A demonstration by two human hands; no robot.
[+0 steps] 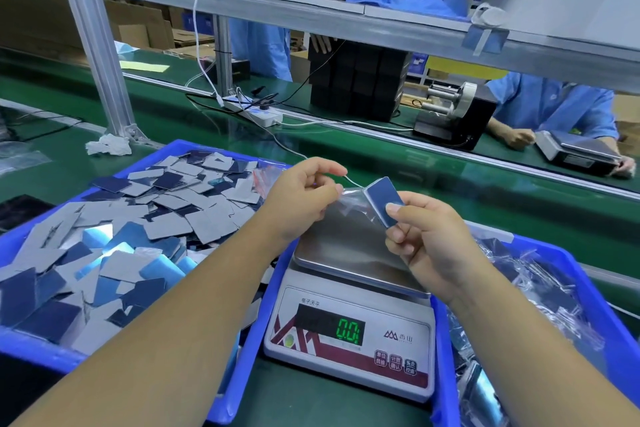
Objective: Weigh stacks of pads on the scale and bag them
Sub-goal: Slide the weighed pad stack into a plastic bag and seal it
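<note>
Across the green conveyor belt [381, 163]: a block of stacked black boxes [356, 80], a tape dispenser [453, 111] just to its right, a white power strip [256, 111] with cables plugged in to its left. Far right, a second scale [575, 152] under the hand of a seated worker in a blue coat [554, 107]. Near the foot of an aluminium frame post [93, 42], a crumpled white wad [109, 145]. Behind, cardboard cartons [145, 28].

Two blue bins [239, 350] [595, 291], two scales [349, 340] [575, 151], one clear bag [349, 199], one held pad stack [384, 201].
</note>
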